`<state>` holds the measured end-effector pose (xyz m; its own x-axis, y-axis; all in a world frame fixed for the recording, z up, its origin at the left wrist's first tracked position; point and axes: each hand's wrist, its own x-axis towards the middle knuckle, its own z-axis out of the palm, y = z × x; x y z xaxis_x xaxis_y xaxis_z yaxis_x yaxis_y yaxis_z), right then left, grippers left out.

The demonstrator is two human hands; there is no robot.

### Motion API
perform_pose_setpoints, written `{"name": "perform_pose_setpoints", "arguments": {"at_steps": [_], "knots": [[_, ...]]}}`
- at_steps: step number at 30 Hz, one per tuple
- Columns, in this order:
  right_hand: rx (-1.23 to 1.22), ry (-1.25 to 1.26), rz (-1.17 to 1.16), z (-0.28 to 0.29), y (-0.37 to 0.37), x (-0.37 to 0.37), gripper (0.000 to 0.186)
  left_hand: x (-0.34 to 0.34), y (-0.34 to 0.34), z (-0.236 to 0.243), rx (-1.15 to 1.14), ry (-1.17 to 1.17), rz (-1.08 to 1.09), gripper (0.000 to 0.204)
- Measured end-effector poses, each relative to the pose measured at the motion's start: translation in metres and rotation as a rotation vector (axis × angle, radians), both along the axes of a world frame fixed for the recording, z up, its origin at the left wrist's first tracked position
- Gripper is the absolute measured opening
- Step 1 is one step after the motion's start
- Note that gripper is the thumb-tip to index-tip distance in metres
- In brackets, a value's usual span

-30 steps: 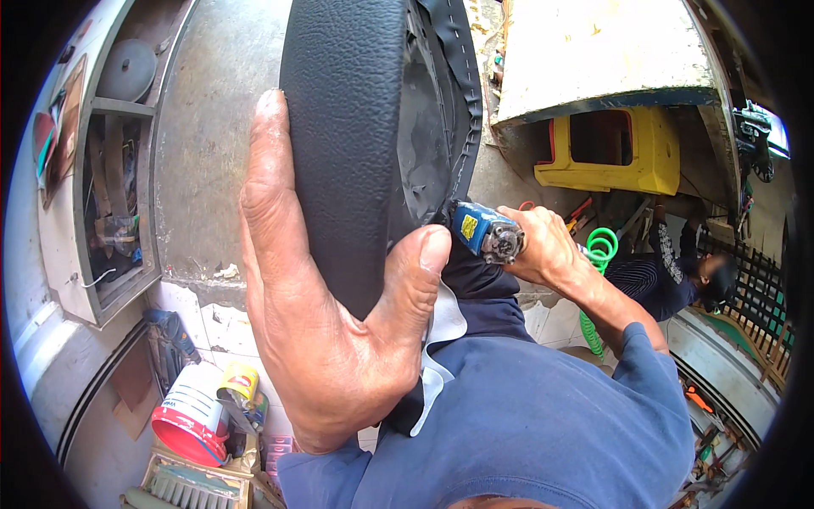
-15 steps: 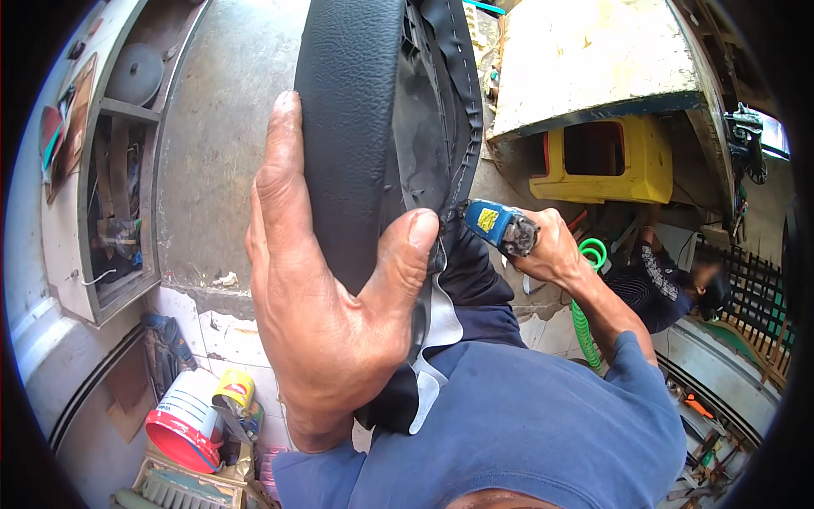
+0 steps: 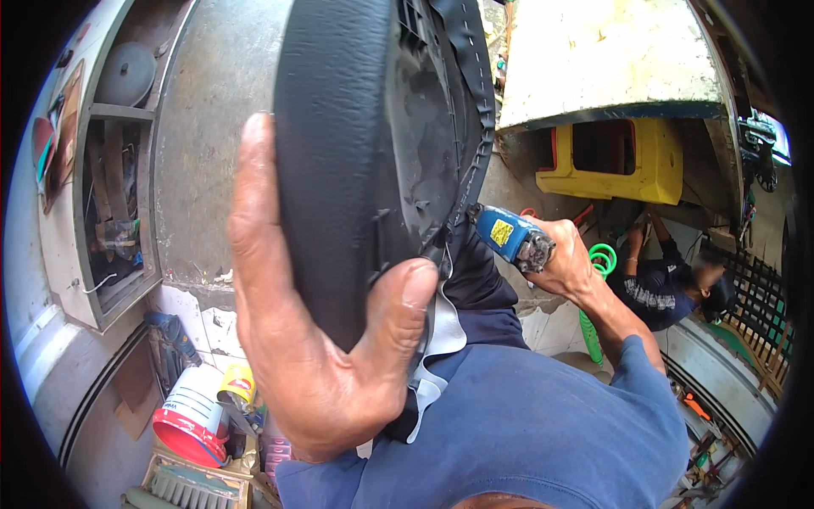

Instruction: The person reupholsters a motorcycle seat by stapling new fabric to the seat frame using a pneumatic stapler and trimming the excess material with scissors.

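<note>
The left hand (image 3: 326, 373), clasped wide around the seat (image 3: 331, 170), should brace it firmly while the right hand (image 3: 566, 259) squares its gripped staple gun (image 3: 507, 235) to the seat's right edge.

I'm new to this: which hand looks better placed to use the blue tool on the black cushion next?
Probably the right hand: it holds the blue tool beside the black cushion, while the left hand is wrapped around the cushion's near end.
</note>
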<state>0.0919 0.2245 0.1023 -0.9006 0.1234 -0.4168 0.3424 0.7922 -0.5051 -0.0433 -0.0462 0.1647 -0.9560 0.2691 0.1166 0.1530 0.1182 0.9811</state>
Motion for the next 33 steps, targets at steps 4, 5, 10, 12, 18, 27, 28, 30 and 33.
{"name": "perform_pose_setpoints", "arguments": {"at_steps": [4,5,10,12,18,27,28,30,33], "knots": [[-0.040,-0.005,0.045,0.002,-0.001,-0.012,0.035,-0.003,0.003,0.000,0.151,-0.080,0.009,0.088],[-0.043,-0.007,0.043,0.002,-0.002,-0.011,0.035,-0.004,0.004,0.000,0.156,-0.086,0.008,0.088],[-0.011,-0.073,0.007,0.011,-0.008,-0.015,0.038,-0.004,0.003,0.001,0.053,-0.031,-0.003,0.090],[-0.003,-0.057,0.013,0.009,-0.010,-0.013,0.038,-0.005,0.002,0.000,0.046,-0.029,-0.001,0.091],[0.081,-0.115,0.024,0.010,-0.013,-0.015,0.036,0.001,0.009,0.000,0.066,-0.035,0.016,0.094],[-0.379,0.095,-0.154,-0.055,0.061,0.024,0.041,0.003,0.005,0.019,-0.120,-0.079,-0.019,0.078],[-0.399,0.098,-0.302,-0.071,0.074,0.035,0.044,0.003,-0.001,0.018,-0.137,-0.090,0.024,0.074],[-0.201,-0.114,-0.678,-0.131,0.096,0.052,0.043,0.003,-0.014,0.014,-0.184,-0.131,0.117,0.068],[-0.123,-0.383,-0.739,-0.254,0.125,0.064,0.053,0.002,-0.043,0.000,-0.332,-0.083,0.165,0.062]]}}
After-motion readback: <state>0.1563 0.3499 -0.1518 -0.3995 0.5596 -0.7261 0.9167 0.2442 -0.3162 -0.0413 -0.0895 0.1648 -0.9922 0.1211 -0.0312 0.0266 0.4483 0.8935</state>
